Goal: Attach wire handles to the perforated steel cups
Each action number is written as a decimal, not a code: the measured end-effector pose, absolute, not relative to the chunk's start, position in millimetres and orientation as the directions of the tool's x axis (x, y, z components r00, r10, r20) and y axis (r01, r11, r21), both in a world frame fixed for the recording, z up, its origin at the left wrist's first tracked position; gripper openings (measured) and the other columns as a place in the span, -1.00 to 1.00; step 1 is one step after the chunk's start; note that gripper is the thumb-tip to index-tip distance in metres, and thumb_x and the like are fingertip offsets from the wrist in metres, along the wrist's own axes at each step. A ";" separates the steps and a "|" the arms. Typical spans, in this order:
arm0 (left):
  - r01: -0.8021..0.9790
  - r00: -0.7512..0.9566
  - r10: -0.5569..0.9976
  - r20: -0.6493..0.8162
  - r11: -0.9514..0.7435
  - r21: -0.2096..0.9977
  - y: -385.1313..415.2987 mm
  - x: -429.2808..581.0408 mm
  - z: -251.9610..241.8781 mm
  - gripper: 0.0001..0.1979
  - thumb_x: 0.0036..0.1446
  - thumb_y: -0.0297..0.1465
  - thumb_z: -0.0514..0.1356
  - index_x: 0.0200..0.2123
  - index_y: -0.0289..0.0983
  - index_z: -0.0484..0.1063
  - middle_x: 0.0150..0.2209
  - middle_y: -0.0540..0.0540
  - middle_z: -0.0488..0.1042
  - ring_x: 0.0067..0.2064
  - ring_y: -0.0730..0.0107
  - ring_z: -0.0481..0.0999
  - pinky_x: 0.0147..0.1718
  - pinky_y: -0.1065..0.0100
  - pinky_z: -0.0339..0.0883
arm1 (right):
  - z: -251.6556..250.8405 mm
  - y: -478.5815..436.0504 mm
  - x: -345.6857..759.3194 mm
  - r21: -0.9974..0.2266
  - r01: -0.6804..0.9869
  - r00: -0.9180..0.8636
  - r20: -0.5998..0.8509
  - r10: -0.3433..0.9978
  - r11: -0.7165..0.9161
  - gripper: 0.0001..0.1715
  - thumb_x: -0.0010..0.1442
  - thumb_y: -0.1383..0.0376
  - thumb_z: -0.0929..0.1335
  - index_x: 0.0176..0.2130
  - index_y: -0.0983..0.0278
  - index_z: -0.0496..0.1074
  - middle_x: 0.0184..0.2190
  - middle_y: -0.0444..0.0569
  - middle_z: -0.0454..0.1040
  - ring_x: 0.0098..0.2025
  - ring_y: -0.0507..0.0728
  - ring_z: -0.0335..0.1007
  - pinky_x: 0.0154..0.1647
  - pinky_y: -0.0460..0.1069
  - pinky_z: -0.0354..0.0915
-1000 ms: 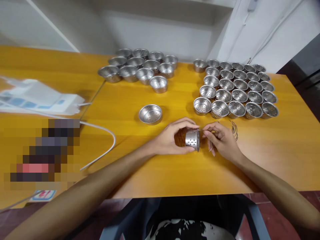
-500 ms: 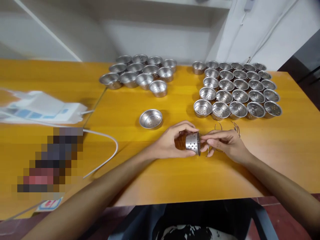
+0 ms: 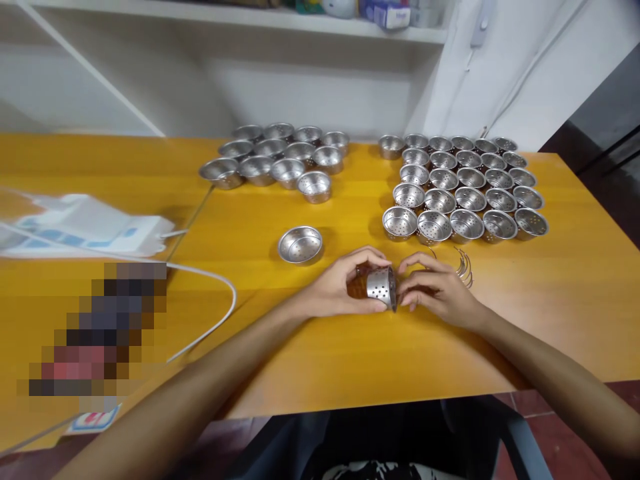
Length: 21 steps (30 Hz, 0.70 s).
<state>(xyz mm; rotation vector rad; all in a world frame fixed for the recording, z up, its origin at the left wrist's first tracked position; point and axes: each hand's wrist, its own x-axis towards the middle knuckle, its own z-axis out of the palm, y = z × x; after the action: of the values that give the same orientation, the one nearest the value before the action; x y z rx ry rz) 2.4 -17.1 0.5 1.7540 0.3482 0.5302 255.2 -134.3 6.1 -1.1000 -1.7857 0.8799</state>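
My left hand [image 3: 345, 287] is closed around a small perforated metal cup [image 3: 381, 287] lying on its side, its mouth turned right. Close to that mouth are the bent fingers of my right hand [image 3: 440, 290], the forefinger arched up and the other tips drawn together by the rim. Whatever those fingertips hold is hidden. Just behind the right hand, several thin curved wires [image 3: 465, 268] lie on the table. A single perforated metal cup [image 3: 300, 245] stands upright beyond my left hand.
Rows of upright metal cups [image 3: 467, 225] fill the table's [image 3: 350, 373] far right. Another group of cups [image 3: 257, 170] stands back left. At left are a white plastic-wrapped item [image 3: 95, 230], a looping white cable [image 3: 227, 283] and a blurred-out patch. Above the back runs a shelf [image 3: 300, 23].
The thin curved wire pinched in my right hand no longer shows. My right fingers have shifted and the forefinger has lifted. My left hand still holds the cup; the view has tilted up slightly.
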 end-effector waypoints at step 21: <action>0.004 0.875 0.484 0.028 -0.066 0.998 -9.6 4.8 8.3 -0.52 0.41 0.00 0.36 0.18 -0.20 0.62 0.16 -0.19 0.68 0.15 0.10 0.66 0.23 0.05 0.48 | 6.4 -121.6 248.7 -0.902 0.300 -0.279 0.229 0.932 0.312 -0.32 0.64 -0.14 0.24 -0.36 0.21 0.44 -0.35 -0.06 0.46 -0.28 0.12 0.42 -0.19 0.05 0.32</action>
<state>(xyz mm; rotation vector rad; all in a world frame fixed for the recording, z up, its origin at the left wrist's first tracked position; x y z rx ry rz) 4.8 -9.6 8.3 1.5991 0.3905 0.4099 248.7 -121.6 6.4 -1.1100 -1.7635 0.9771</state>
